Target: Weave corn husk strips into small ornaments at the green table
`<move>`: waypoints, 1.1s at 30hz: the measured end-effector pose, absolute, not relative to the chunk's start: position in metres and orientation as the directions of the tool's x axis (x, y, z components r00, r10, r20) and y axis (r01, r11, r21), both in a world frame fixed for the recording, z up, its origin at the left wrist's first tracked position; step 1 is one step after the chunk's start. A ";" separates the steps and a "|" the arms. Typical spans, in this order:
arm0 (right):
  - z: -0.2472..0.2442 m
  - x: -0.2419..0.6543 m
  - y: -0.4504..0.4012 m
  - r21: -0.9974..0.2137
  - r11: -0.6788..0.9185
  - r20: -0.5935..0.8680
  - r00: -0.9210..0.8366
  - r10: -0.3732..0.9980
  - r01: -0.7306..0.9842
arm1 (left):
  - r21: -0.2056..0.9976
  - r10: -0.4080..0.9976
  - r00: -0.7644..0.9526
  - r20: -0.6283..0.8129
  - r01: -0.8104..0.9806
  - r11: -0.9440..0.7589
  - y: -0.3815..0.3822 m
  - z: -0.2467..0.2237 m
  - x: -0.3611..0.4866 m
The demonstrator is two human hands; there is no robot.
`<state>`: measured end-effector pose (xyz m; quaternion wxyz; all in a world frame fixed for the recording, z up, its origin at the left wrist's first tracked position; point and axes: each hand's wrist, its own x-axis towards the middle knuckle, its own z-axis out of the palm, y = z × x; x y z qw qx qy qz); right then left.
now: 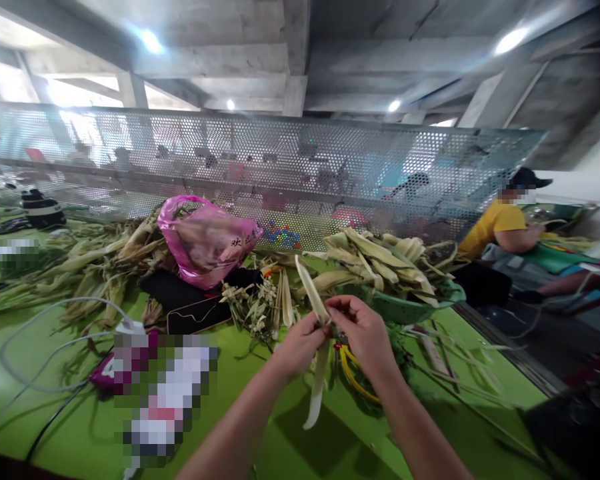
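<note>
My left hand [303,343] is closed on a long pale corn husk strip [307,283], one end of which points up while a length hangs below the fingers. Against it, my right hand [357,327] pinches the husk near its middle, and the fingertips of both hands almost meet. Just under my right hand are yellow loops [353,377], perhaps tool handles, partly hidden by it. Behind the hands lies a bunch of small cut husk pieces [260,303]. A green basin [410,308] heaped with dry husks [380,257] stands beyond my right hand.
A pink plastic bag [207,243] and piled husks [115,257] are at the back left. A purple power strip [123,367] with cables lies left on the green table [245,427]. Perforated metal panels [280,160] stand behind. A person in yellow [495,230] sits at right.
</note>
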<state>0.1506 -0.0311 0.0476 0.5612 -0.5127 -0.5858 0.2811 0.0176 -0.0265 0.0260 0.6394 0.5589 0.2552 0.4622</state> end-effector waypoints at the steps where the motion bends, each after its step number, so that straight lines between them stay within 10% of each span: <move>1: 0.047 0.152 -0.031 -0.906 0.308 0.360 0.144 0.922 0.291 | 0.953 0.861 0.471 0.190 -0.299 -0.047 -0.027 0.025 0.019; 17: 0.051 0.155 -0.032 -0.984 0.159 0.154 0.064 0.986 -0.080 | 0.923 0.885 0.428 0.182 -0.385 -0.004 -0.019 0.021 0.017; 33: 0.037 0.150 -0.021 -0.959 0.276 0.283 0.114 0.952 0.071 | 0.974 0.881 0.452 0.142 -0.221 -0.044 -0.013 0.005 0.020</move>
